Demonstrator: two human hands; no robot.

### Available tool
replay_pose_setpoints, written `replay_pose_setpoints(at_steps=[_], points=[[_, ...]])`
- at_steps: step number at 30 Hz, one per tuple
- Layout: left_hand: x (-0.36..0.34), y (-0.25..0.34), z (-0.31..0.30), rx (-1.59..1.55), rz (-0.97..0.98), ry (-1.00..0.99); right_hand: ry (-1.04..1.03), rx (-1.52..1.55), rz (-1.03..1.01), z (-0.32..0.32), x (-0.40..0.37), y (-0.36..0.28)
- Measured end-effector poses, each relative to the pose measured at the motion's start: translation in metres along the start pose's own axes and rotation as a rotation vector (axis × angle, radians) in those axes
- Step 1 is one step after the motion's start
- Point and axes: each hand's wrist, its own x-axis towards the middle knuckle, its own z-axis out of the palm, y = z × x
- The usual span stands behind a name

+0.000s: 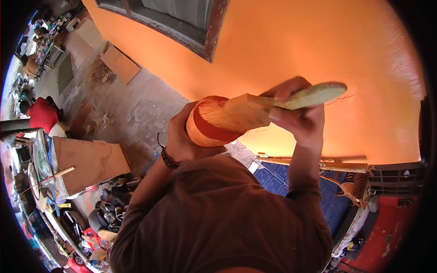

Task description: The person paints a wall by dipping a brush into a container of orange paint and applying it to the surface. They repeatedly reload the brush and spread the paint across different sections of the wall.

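My left hand [179,134] is wrapped around a small paint-smeared orange container [199,129] with reddish-orange paint inside. In my right hand [300,111] is a wide paintbrush [251,110], pinched near the base of its pale, worn handle. Its orange-coated bristles dip into the container's mouth and touch the inside. Beyond both hands stands an orange wall [282,45], with a thin crack by the brush handle. The container's underside is hidden.
A dark-framed window [205,41] is set in the wall. Below right lies a blue cushioned surface [273,179] beside wooden furniture [357,191]. At left are a board [88,161], piled clutter [111,209] and a person in red [44,113]. Another board [120,63] lies near the wall.
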Motion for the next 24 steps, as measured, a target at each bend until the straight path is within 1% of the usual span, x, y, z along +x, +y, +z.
replay_pose_setpoints(at_steps=[1,2,4,5,7,8,9,11,12,14,16,18,20,21,22,23,24], points=[[-0.003,0.002,0.000,0.005,-0.011,-0.005,-0.056,-0.012,-0.018,0.004,0.006,-0.003],[-0.006,0.003,0.001,0.040,0.008,0.030,-0.051,-0.005,-0.013,0.006,0.012,-0.008],[-0.009,0.008,0.001,0.080,0.026,0.061,-0.332,-0.155,0.017,0.010,0.025,-0.018],[-0.010,0.011,0.001,0.089,0.033,0.094,-0.330,-0.150,0.018,0.014,0.031,-0.022],[-0.013,0.012,0.002,0.101,0.041,0.125,-0.459,-0.347,-0.174,0.027,0.041,-0.025],[-0.016,0.013,0.004,0.052,-0.018,0.161,-0.459,-0.342,-0.173,0.031,0.043,-0.024],[-0.018,0.012,0.004,0.002,-0.077,0.198,-0.510,-0.355,-0.146,0.036,0.044,-0.023],[-0.021,0.010,0.000,0.041,-0.057,0.200,-0.598,-0.408,-0.105,0.039,0.048,-0.022],[-0.022,0.008,-0.004,0.078,-0.034,0.200,-0.603,-0.407,-0.105,0.042,0.050,-0.022],[-0.023,0.006,-0.012,0.089,0.004,0.208,-0.650,-0.408,-0.180,0.051,0.056,-0.023],[-0.023,0.005,-0.017,0.102,0.043,0.212,-0.668,-0.410,-0.165,0.055,0.058,-0.021],[-0.023,0.005,-0.021,0.244,0.077,0.171,-0.683,-0.413,-0.148,0.058,0.059,-0.020],[-0.025,0.003,-0.022,0.194,0.079,0.183,-0.741,-0.523,-0.101,0.060,0.061,-0.019],[-0.026,0.003,-0.022,0.147,0.080,0.194,-0.742,-0.524,-0.099,0.062,0.062,-0.019],[-0.026,0.003,-0.020,0.145,0.080,0.195,-0.736,-0.516,-0.159,0.064,0.063,-0.021],[-0.027,0.003,-0.018,0.088,0.015,0.206,-0.729,-0.508,-0.220,0.066,0.064,-0.022],[-0.027,0.003,-0.018,0.032,-0.051,0.218,-0.732,-0.509,-0.221,0.066,0.064,-0.024]])
